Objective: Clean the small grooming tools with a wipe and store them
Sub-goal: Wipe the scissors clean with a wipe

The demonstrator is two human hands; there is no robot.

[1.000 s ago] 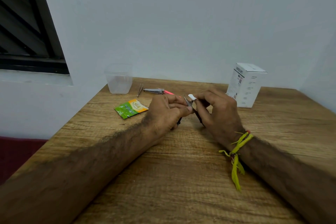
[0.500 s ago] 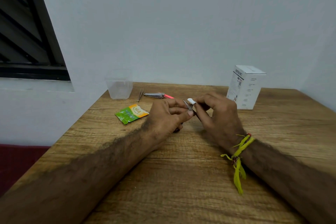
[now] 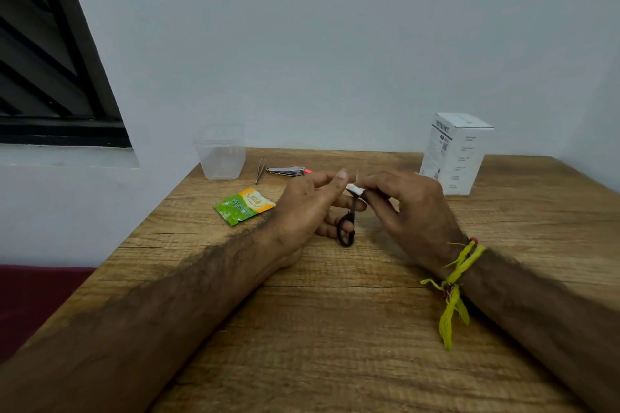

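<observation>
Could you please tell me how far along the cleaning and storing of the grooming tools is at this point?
Done: the wipe sachet lies torn open on the table. In hand: the right hand rubs a folded white wipe on the small scissors, steadied by the left hand. Left: the tweezers and nail clippers still lie on the table, and the clear plastic container looks empty, so nothing is stored.

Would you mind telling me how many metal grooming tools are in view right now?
3: small scissors held between the two hands, tweezers lying beside the clear plastic cup, and nail clippers just right of the tweezers. More may be hidden behind the hands.
</observation>
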